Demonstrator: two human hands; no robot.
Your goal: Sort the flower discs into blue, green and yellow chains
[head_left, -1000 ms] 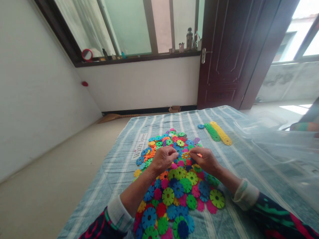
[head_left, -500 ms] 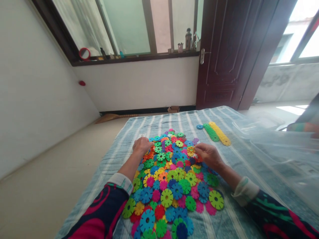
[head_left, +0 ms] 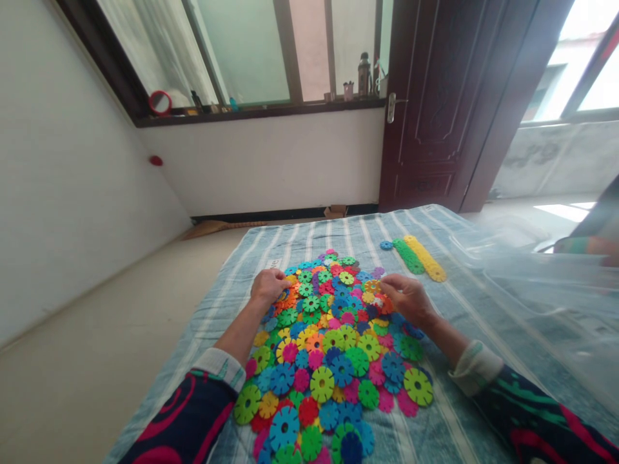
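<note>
A spread heap of colourful slotted plastic discs (head_left: 322, 383) covers the middle of the bed. My left hand (head_left: 267, 287) is at the heap's far left edge, thumb and fingers pinched on a yellow disc (head_left: 291, 280) that shows only in part at the fingertips. Across the heap, my right hand (head_left: 410, 300) grips a yellow disc (head_left: 372, 287) between thumb and forefinger, just over other discs. Beyond the right hand lie a row of overlapping yellow discs (head_left: 425, 259), a row of green discs (head_left: 409, 256) and one blue disc (head_left: 386, 245).
A striped blue bedspread (head_left: 449, 322) lies beneath everything. Clear plastic containers (head_left: 541, 277) stand at the right, blurred. Behind the bed are a dark red door (head_left: 435, 116) and a window ledge (head_left: 290, 109) with bottles and a round mirror.
My left hand has drawn back slightly to the left, out from the heap. The yellow disc in my right hand has tilted flatter; that hand has barely moved.
</note>
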